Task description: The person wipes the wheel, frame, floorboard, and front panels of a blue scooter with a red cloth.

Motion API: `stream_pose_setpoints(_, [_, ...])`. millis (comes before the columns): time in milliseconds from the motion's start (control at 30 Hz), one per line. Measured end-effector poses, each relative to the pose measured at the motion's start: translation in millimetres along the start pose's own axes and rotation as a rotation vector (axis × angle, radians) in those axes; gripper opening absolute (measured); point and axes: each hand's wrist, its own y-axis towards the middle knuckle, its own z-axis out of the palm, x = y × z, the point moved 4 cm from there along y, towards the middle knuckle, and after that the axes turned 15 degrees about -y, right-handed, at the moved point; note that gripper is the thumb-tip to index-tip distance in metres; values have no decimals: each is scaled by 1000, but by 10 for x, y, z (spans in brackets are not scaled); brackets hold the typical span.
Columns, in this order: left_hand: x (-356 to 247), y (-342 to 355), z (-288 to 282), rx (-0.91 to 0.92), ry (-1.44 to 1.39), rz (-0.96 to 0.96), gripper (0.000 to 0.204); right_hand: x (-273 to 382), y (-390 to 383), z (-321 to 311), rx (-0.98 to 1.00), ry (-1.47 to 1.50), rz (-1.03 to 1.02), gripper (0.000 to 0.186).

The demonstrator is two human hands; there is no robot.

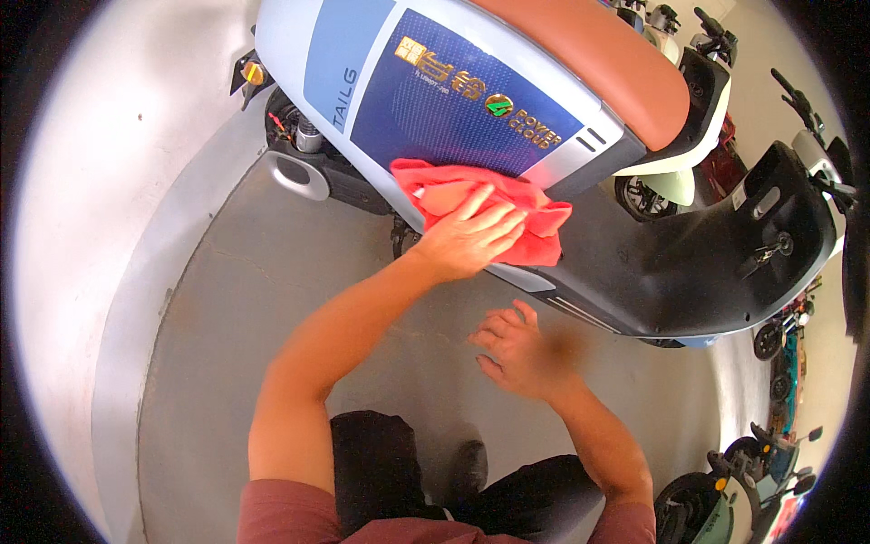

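Observation:
My left hand (464, 238) holds a bunched red cloth (538, 238) against the lower side of an electric scooter's light-blue body (364, 161). The fingers lie long across the cloth, which touches the bottom of a dark-blue panel (471, 113) with gold lettering. My right hand (515, 349) hangs in the air below the scooter's side, nearest the lower edge of its black footboard (625, 272). Nothing is in it; its fingers are apart and slightly bent. A dark blurred spot covers part of that hand near the wrist.
The scooter's brown seat (594, 59) is at the top, its rear wheel area (292, 122) at the left. More scooters stand at the upper right, and a pale green one (729, 512) at the lower right. A white wall (100, 154) borders the grey floor (245, 272).

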Motion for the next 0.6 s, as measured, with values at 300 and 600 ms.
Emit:
stream_pose_setpoints(300, [770, -1098, -469, -447, -23, -387, 57, 50, 121, 156, 0, 26, -24, 31])
stream_pose_setpoints(600, [616, -1209, 326, -1258, -891, -1116, 52, 116, 331, 294, 45, 39, -63, 34])
